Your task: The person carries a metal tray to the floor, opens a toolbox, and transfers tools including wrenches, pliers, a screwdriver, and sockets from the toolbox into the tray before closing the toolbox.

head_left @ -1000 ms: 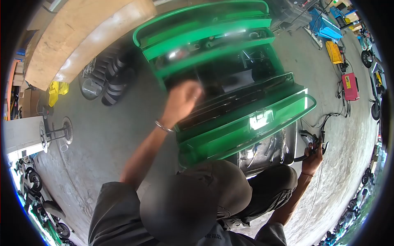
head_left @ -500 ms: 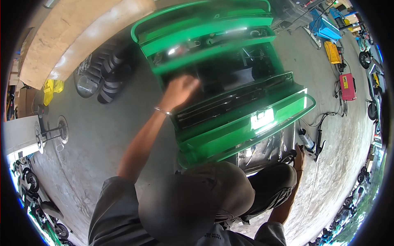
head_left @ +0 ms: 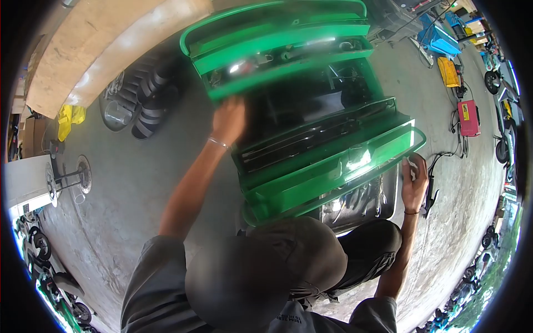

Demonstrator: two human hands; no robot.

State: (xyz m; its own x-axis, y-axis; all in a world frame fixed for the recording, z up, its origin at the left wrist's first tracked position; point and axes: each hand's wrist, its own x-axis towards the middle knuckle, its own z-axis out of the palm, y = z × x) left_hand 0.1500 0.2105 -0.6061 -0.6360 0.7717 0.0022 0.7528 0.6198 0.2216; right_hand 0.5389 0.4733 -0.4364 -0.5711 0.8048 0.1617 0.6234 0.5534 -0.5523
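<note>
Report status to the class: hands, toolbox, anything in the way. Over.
Left hand at left end of green toolbox, grip unclear. Right hand half open by near handle, contact unclear. Toolbox spread open. Possible obstacle: metal tray of tools alongside.

No legible text anywhere.

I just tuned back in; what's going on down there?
A person is crouched at an open green cantilever toolbox, its trays spread apart. The left hand is at the toolbox's left end; the right hand is by its near handle on the right. Whether either grips anything is unclear. A metal tray of hand tools lies on the floor, partly under the toolbox's near side.
</note>
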